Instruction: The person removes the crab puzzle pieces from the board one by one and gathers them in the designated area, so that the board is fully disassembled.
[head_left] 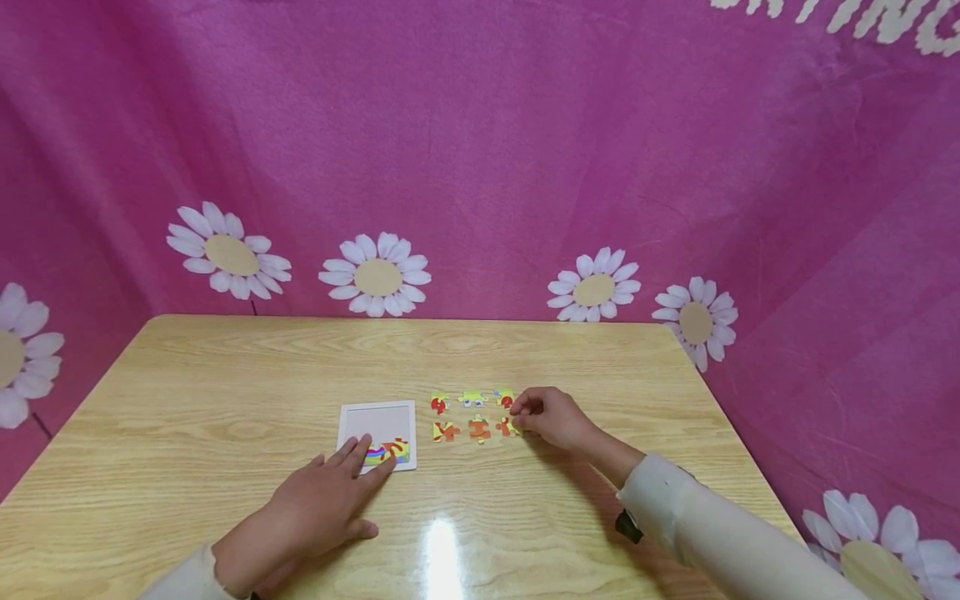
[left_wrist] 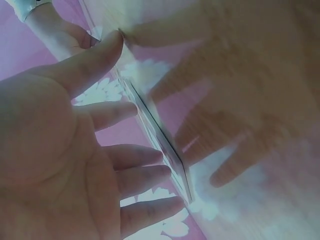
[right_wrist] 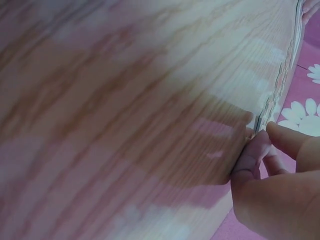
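Note:
A white square puzzle tray (head_left: 377,406) lies on the table, its bottom row filled with colourful pieces (head_left: 397,451). My left hand (head_left: 318,500) rests its spread, straight fingers across the tray's lower left part, covering some of it; the left wrist view shows those fingertips along the tray's edge (left_wrist: 159,137). Right of the tray several loose puzzle pieces lie in two rows. With thumb and forefinger, my right hand (head_left: 553,419) pinches the yellow and red puzzle piece (head_left: 506,427) at the right end of the nearer row. In the right wrist view the fingertips meet at a piece's thin edge (right_wrist: 258,123).
Other loose pieces include one with eyes (head_left: 473,399), an orange one (head_left: 479,429) and a red and yellow one (head_left: 439,403). The wooden table (head_left: 225,375) reaches back to a pink curtain (head_left: 480,167) with daisies.

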